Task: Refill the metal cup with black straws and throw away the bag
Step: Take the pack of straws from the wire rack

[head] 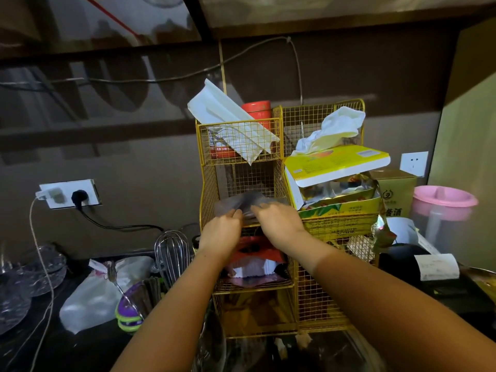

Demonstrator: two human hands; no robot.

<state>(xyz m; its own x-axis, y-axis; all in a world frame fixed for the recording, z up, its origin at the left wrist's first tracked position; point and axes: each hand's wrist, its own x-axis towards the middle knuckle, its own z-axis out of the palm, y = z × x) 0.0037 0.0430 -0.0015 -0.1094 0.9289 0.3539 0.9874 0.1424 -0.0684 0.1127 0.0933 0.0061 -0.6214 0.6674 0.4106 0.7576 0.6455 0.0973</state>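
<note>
A translucent grey plastic bag (248,205) is gripped by both hands in the middle compartment of the left column of a yellow wire rack (279,183), just at the centre of the view. The left hand (221,232) is pinched on the bag's near edge at about 7 o'clock of the bag, and the right hand (279,220) is closed on it at about 4 o'clock; both grips are clenched on the film. Whether black straws are inside cannot be told, since the contents are dark and blurred. The bag is judged light, soft and slippery, likely to crumple and to catch on the wire mesh, so it is best taken by a bunched fold near its mouth and supported underneath. The metal cup cannot be identified with certainty; a dark container (151,294) of utensils stands on the black tabletop (80,350) at 7 o'clock of the rack, beside a wire whisk (171,253).
</note>
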